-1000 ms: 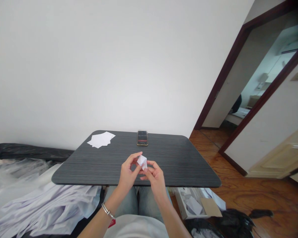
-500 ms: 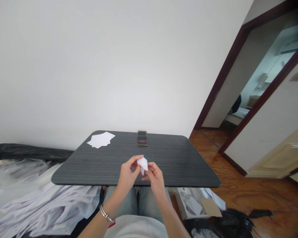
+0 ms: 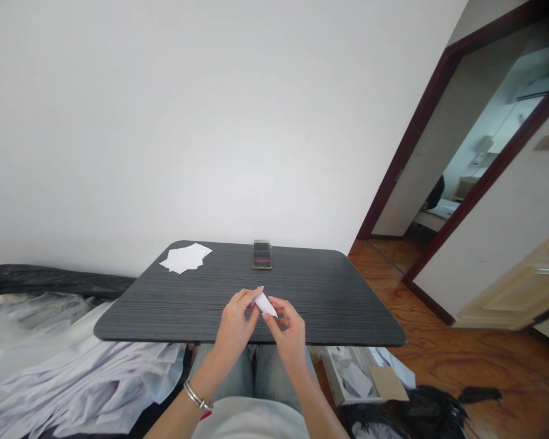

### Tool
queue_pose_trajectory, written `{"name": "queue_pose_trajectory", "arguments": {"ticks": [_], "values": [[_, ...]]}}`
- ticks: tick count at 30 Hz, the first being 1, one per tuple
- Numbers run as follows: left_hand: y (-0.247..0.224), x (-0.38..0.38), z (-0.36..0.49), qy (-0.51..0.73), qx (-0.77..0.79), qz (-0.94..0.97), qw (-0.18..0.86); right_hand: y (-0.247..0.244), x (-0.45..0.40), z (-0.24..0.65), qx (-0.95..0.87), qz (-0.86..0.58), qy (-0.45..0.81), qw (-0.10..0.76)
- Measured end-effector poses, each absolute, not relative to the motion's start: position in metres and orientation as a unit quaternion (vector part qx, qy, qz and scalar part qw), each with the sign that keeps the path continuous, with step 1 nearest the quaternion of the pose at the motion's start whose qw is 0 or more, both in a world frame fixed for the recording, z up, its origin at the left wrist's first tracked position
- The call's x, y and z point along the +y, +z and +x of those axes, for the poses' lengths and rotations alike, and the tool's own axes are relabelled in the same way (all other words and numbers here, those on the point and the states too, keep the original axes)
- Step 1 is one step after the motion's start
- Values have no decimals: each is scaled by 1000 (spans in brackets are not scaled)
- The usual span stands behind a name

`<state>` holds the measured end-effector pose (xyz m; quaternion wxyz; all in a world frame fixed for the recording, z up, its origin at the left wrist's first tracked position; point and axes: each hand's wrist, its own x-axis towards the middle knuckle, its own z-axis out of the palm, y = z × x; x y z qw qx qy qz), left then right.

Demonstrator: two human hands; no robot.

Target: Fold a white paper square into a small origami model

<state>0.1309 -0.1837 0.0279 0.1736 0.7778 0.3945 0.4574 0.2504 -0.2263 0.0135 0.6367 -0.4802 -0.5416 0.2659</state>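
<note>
Head view: the left hand (image 3: 233, 326) and right hand (image 3: 289, 334) both pinch a small folded white paper (image 3: 265, 304) between their fingertips, over the worktop (image 3: 348, 305), with loose paper sheets (image 3: 185, 257) beyond the left hand.

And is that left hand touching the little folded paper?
Touching: the head view shows the left hand pinching the left end of the folded white paper.
</note>
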Motion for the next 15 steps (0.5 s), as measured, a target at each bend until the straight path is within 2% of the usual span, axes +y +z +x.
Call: {"name": "queue_pose_trajectory", "arguments": {"ticks": [7, 15], "values": [[32, -188, 128, 446, 403, 788, 132, 10, -224, 254, -556, -502, 198, 633], [41, -193, 130, 440, 359, 797, 203, 4, -223, 258, -595, -481, 115, 634]]}}
